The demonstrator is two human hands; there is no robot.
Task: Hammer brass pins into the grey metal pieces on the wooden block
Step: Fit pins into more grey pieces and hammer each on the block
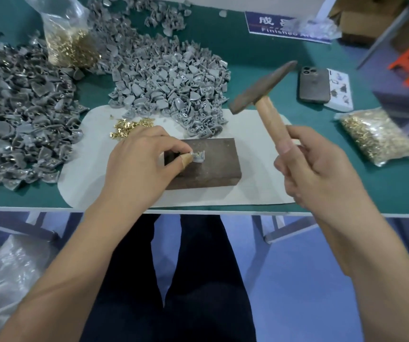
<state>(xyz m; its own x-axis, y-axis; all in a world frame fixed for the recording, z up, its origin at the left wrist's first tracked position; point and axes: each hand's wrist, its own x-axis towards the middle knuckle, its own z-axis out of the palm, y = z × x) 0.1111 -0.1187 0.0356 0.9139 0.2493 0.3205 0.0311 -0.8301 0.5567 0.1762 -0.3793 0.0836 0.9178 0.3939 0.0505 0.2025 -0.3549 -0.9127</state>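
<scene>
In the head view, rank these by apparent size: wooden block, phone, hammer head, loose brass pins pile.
1. Wooden block
2. Hammer head, raised nearer the camera, so unsure against the phone
3. Phone, looks about alike
4. Loose brass pins pile

A phone lies beside a blue sign on the green table

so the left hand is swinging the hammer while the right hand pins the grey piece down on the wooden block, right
Not quite: the hands are swapped. In the head view the right hand grips the hammer by its wooden handle, raised above the table, while the left hand pinches the grey piece on the wooden block.
</scene>
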